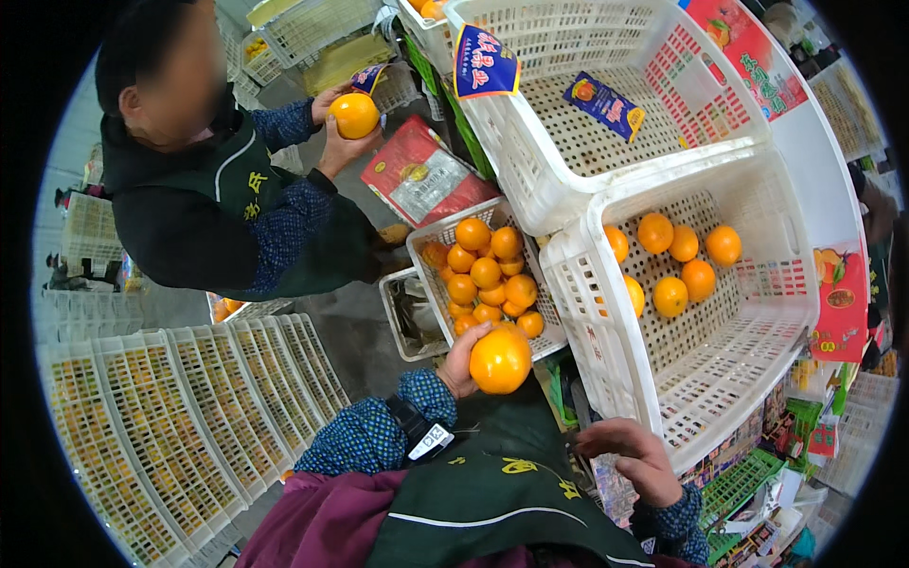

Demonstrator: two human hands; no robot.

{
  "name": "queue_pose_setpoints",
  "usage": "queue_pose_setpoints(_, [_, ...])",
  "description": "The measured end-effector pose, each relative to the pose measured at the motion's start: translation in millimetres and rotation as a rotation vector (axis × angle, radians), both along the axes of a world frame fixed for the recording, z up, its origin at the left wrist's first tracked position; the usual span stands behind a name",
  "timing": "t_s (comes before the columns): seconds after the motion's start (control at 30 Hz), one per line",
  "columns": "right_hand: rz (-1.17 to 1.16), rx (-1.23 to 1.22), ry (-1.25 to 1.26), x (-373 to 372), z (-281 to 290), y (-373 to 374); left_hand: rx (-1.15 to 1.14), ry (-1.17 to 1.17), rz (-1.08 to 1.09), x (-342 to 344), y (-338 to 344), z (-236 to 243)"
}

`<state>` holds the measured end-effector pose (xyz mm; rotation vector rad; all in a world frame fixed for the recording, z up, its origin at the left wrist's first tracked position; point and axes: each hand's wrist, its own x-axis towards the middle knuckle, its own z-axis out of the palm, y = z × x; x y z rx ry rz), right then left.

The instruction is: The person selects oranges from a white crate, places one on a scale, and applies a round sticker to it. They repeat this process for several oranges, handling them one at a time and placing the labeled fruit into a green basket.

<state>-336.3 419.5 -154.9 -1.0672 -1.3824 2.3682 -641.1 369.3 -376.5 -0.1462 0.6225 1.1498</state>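
Orange [501, 359] up front, and from the head camera we are seeing it sitting in the left hand [459, 367], whose fingers are closing around its left side while their far ends are hiding behind the fruit. It is showing near the close end of a white basket [540, 275], where more oranges [486, 273] are lying heaped. Over to the right hand [639, 459] we are going: its fingers are bending loosely, thumb standing apart, and we are seeing nothing in its grasp as it is hovering near the lower end of a white crate [587, 327]. Inside that crate, loose oranges [670, 296] are gathering toward one end, and beyond it another crate [535, 175] is holding a blue card [606, 106]. Across from us, a co-worker [189, 218] is holding a large orange fruit [354, 115] in both hands. Near that person a red package [431, 170] is lying, and at lower left we are spotting a row of slatted crates [189, 407], orange fruit showing through the gaps.
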Motion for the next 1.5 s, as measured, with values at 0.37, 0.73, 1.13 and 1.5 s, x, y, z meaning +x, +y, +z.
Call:
queue_pose_setpoints(0.37, [-0.029,0.958,-0.669,1.5,-18.5,11.7,-0.067,0.043,0.038,-1.8,-0.6,-3.7])
queue_pose_setpoints(0.73, [-0.001,0.952,-0.733,7.1,-31.7,21.6,-0.185,0.179,0.048,4.6,-3.8,-36.1])
queue_pose_setpoints(1.13, [-0.001,0.990,-0.635,14.6,-32.4,21.8,-0.205,0.369,0.187,-37.8,16.7,-75.8])
queue_pose_setpoints(1.5, [0.069,0.838,-0.597,64.0,-30.5,142.0,-0.319,0.683,-0.076,-67.9,-27.6,-119.1])
